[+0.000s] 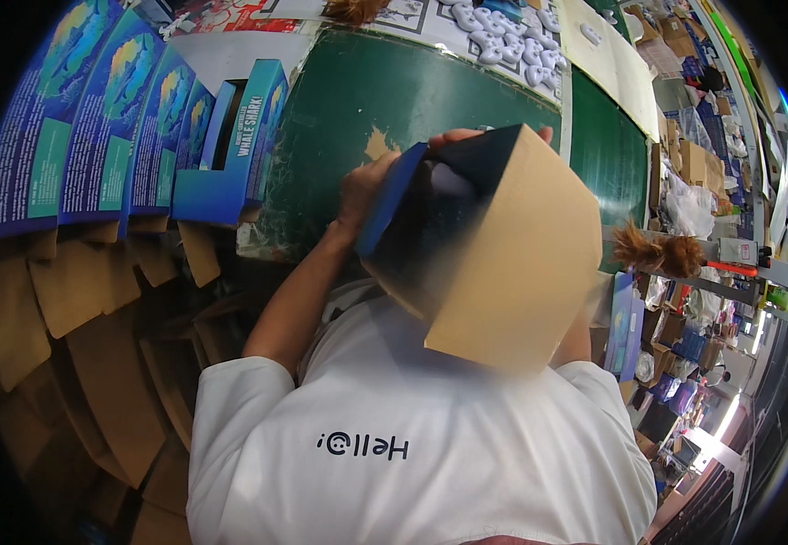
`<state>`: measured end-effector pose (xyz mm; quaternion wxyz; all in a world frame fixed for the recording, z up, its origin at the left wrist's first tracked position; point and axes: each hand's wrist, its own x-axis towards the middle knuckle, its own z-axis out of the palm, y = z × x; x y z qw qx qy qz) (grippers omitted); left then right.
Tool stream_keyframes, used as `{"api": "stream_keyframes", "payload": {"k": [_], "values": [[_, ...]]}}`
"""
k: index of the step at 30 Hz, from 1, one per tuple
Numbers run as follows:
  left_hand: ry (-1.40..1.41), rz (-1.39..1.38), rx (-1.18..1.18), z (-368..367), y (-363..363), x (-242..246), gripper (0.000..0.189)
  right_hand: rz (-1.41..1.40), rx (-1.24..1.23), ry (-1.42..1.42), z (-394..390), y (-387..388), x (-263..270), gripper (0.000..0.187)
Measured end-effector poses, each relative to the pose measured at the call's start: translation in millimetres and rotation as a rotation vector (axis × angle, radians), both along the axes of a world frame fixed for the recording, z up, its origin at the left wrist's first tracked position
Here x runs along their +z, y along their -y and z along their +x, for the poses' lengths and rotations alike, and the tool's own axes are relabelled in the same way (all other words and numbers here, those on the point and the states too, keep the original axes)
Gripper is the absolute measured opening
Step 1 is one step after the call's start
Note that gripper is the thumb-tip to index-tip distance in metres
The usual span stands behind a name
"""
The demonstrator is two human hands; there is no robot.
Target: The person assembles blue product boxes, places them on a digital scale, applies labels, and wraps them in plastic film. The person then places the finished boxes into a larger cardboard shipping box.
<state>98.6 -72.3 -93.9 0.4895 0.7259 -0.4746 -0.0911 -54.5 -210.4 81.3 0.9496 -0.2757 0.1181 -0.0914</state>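
In front of my chest is a cardboard box (523, 252), tilted, with plain tan board towards me and a blue printed side at the left. Its shadowed opening or cut-out shows a dark inside; I cannot make out what is in there. My left hand (367, 187) grips the box by its blue side. Most of my right hand (545, 134) is hidden behind the box, with only a fingertip showing past the far edge. More fingers curl over the far rim. Below the box lies the green tabletop (339, 88), with a worn patch.
Several blue whale shark toy boxes (230, 194) stand in a row at the left, their lower flaps hanging open. Brown cartons (115, 388) are below them. White game-style controllers (510, 41) lie piled at the back. A brown fluffy brush (659, 252) and cluttered shelves (700, 163) are on the right.
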Motion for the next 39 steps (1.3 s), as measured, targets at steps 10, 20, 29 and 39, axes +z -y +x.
{"api": "stream_keyframes", "payload": {"k": [10, 20, 29, 39], "values": [[-0.099, -0.118, -0.126, 47.4, 5.7, 15.5, 0.029, -0.756, -0.247, -0.382, -69.8, 33.6, 23.9, 0.066], [-1.057, -0.356, -0.018, 58.5, -96.9, 60.5, 0.038, -0.798, -0.067, -0.761, -40.6, 12.3, 32.2, 0.06], [-0.268, -0.344, 0.034, 17.1, -46.6, 66.6, 0.048, -0.753, -0.405, -0.435, -30.3, 3.5, 92.7, 0.052], [-0.533, -0.189, -0.396, 20.3, -100.2, 120.8, 0.042, -0.916, -0.501, -0.385, -50.2, 1.9, 88.5, 0.056]]}}
